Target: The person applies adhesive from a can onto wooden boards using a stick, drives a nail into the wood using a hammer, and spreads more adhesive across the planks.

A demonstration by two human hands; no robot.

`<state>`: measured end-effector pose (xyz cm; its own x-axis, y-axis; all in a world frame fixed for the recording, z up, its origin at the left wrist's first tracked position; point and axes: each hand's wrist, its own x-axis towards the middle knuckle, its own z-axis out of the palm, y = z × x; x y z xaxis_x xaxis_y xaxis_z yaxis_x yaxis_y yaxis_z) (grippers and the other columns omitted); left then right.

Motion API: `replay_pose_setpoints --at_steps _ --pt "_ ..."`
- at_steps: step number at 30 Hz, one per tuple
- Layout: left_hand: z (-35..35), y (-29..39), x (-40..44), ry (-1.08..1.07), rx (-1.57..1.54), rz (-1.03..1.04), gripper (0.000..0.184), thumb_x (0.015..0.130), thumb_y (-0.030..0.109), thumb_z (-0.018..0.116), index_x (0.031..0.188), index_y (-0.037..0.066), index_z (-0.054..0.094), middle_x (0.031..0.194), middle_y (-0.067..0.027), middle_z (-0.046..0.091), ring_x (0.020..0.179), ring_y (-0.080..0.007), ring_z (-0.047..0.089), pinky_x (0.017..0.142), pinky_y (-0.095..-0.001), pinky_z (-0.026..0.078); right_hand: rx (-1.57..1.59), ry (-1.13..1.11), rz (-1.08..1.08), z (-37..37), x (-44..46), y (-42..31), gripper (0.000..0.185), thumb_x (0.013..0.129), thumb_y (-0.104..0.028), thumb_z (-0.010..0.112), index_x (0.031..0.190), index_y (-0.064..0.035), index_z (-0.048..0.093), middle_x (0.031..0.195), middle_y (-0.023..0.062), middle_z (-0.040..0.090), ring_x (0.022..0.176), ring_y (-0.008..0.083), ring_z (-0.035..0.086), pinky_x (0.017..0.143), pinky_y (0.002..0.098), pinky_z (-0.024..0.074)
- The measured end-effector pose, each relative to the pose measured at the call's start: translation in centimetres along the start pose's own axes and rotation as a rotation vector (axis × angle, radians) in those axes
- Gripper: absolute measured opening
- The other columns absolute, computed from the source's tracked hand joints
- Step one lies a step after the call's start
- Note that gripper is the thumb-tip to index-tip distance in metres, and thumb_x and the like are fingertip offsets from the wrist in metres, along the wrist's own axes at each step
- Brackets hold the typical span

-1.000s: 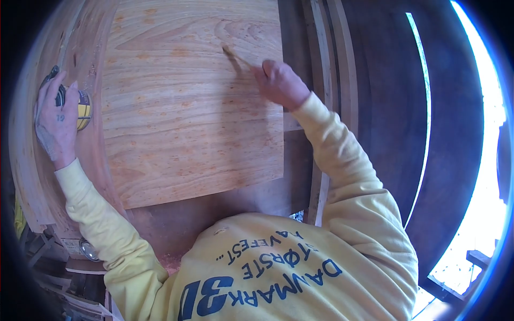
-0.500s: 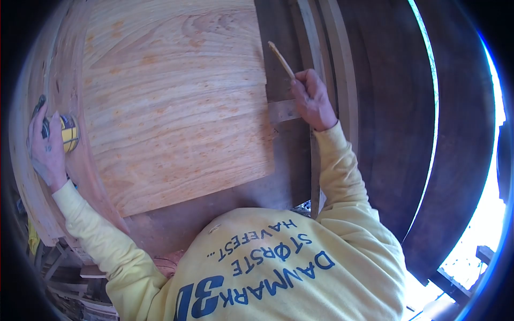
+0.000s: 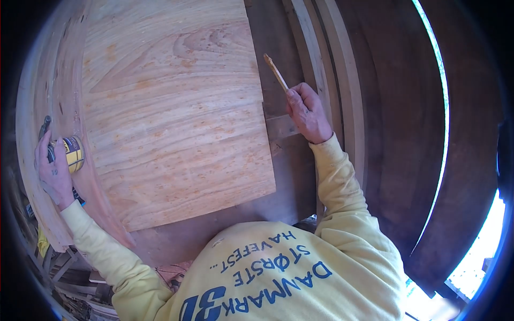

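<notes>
Partly, right grip [image 3: 309, 113] covers its pinched stick [image 3: 277, 72], left grip [image 3: 55, 170] its clasped tin [image 3: 75, 154].

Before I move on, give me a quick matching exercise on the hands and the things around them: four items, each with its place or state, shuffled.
Column one:
1. thin stick
2. yellow container
3. wooden board
4. sweatshirt

Column two:
A. flat, with wavy grain across its face
B. worn by the person, dark lettering on it
C. held in the right hand
D. at the left hand

Right pairs: 1-C, 2-D, 3-A, 4-B
</notes>
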<state>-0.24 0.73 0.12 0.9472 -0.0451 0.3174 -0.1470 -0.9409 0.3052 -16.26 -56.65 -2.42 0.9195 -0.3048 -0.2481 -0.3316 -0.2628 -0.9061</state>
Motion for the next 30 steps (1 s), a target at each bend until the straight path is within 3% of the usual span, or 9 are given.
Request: replay_pose_setpoints --at_steps 9,15,21,27,30 --pt "0.0 -0.2 -0.2 0.009 -0.025 0.016 0.038 0.101 0.023 0.065 0.135 0.004 0.065 0.135 -0.0148 0.062 0.124 -0.0267 0.060 0.104 -0.0379 0.050 -0.091 -0.260 -0.077 0.9 6.3 -1.5 0.033 0.108 -0.029 0.055 0.086 -0.0042 0.056 0.071 -0.0002 0.054 0.064 0.0085 0.047 0.057 0.0280 0.0418" --pt "-0.3 1.3 -0.2 0.029 0.030 -0.006 0.037 0.100 0.023 0.065 0.132 0.004 0.066 0.133 -0.0144 0.065 0.125 -0.0300 0.061 0.106 -0.0387 0.047 -0.125 -0.156 -0.062 0.4 9.2 -1.9 0.034 0.107 -0.030 0.056 0.086 -0.0029 0.056 0.069 0.0003 0.054 0.063 0.0096 0.047 0.056 0.0293 0.0422" --pt "-0.2 1.1 -0.3 0.028 0.023 -0.002 0.037 0.100 0.023 0.065 0.132 0.004 0.065 0.134 -0.0142 0.064 0.125 -0.0301 0.060 0.107 -0.0388 0.047 -0.215 -0.175 -0.198 1.3 13.4 -2.0 0.036 0.106 -0.028 0.058 0.083 -0.0014 0.056 0.068 0.0022 0.054 0.064 0.0108 0.048 0.056 0.0331 0.0429" --pt "-0.2 0.8 -0.3 0.027 0.029 0.011 0.037 0.100 0.022 0.065 0.133 0.004 0.065 0.135 -0.0140 0.064 0.126 -0.0298 0.060 0.106 -0.0394 0.047 -0.589 -0.014 -0.401 1.5 14.8 -1.9 0.030 0.100 -0.027 0.063 0.083 -0.0025 0.056 0.072 0.0173 0.063 0.064 0.0349 0.060 0.062 0.0445 0.0482" --pt "-0.3 0.9 -0.3 0.028 0.014 0.008 0.037 0.100 0.022 0.065 0.133 0.005 0.066 0.134 -0.0140 0.064 0.125 -0.0298 0.060 0.106 -0.0396 0.047 -0.767 0.153 -0.541 2.1 13.9 -2.4 0.025 0.098 -0.020 0.068 0.084 -0.0017 0.057 0.073 0.0211 0.062 0.065 0.0363 0.060 0.062 0.0434 0.0489"
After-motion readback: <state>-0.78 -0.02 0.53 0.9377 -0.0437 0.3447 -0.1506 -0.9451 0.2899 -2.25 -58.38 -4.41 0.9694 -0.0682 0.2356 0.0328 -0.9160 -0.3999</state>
